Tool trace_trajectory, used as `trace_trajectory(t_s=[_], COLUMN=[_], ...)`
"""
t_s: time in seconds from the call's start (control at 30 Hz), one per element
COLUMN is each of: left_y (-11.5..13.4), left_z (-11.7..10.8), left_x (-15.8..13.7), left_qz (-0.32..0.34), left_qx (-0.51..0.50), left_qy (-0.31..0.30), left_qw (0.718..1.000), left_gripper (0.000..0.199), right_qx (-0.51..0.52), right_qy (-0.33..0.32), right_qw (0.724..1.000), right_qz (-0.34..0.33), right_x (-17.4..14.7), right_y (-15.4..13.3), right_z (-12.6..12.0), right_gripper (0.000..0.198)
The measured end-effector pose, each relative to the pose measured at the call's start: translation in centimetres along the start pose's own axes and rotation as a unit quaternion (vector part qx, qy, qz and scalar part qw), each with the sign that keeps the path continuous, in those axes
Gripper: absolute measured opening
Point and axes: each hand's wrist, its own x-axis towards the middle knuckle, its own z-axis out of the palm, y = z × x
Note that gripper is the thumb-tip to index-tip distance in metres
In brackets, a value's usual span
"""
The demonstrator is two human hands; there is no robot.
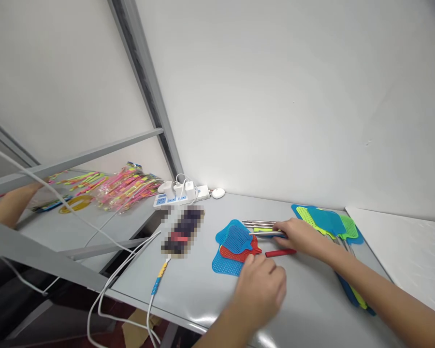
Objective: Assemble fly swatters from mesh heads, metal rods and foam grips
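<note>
My right hand is closed around a silver metal fly swatter rod, whose thin end points left toward the swatter heads. Nearer to me, my left hand has its fingers curled in beside those heads; what they hold, if anything, is hidden. Blue mesh swatter heads overlap a red swatter head on the grey table. Behind my right hand lie more metal rods. A red handle rests just below that hand.
Blue, yellow and green fly swatters are piled at the right. A phone is plugged into a white cable, left of the swatter heads. Behind it stands a power strip. Beyond the metal frame, another person's arm reaches near bagged colourful items.
</note>
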Motion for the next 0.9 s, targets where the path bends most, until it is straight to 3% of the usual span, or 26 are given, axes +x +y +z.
trace_trajectory(t_s=[0.07,0.13,0.23,0.3,0.4,0.47,0.53,0.63,0.73,0.8,0.9], left_y=[-1.4,-2.0,-0.6,1.2,3.4,3.9,3.7,3.1,2.7,2.6,2.6], left_z=[-1.8,-3.0,-2.8,-1.7,0.0,0.5,0.4,-0.4,-1.2,-1.4,-1.5], left_x=[-0.3,-0.6,-0.7,-0.5,0.1,0.3,0.2,-0.8,-1.8,-2.1,-1.9], left_qz=[-0.059,-0.14,-0.236,-0.269,-0.324,-0.344,-0.335,-0.276,-0.206,-0.181,-0.162], left_qx=[-0.061,-0.174,-0.37,-0.477,-0.573,-0.587,-0.58,-0.537,-0.476,-0.45,-0.428], left_qy=[0.013,0.036,0.089,0.11,0.131,0.152,0.144,0.055,-0.042,-0.074,-0.106], left_qw=[0.996,0.974,0.894,0.83,0.741,0.717,0.728,0.795,0.854,0.871,0.883], left_gripper=[0.017,0.022,0.031,0.036,0.038,0.038,0.036,0.03,0.024,0.021,0.019], right_qx=[0.021,0.085,0.284,0.379,0.428,0.437,0.449,0.471,0.454,0.446,0.462], right_qy=[0.016,0.039,0.067,0.033,0.031,0.079,0.146,0.247,0.313,0.348,0.413], right_qw=[1.0,0.995,0.955,0.925,0.903,0.894,0.873,0.834,0.824,0.818,0.778], right_qz=[0.014,0.03,0.048,0.025,0.019,0.063,0.119,0.151,0.132,0.102,0.104], right_x=[-1.0,-2.4,-4.8,-6.3,-8.2,-9.1,-9.8,-10.5,-11.0,-11.0,-10.7], right_y=[0.1,-0.5,-3.3,-5.8,-8.2,-8.2,-7.3,-6.1,-6.6,-7.5,-8.4], right_z=[-1.2,-2.1,-2.0,-0.8,1.4,2.3,2.4,1.6,1.3,1.9,3.6], right_gripper=[0.018,0.025,0.026,0.023,0.023,0.026,0.031,0.036,0.045,0.047,0.047])
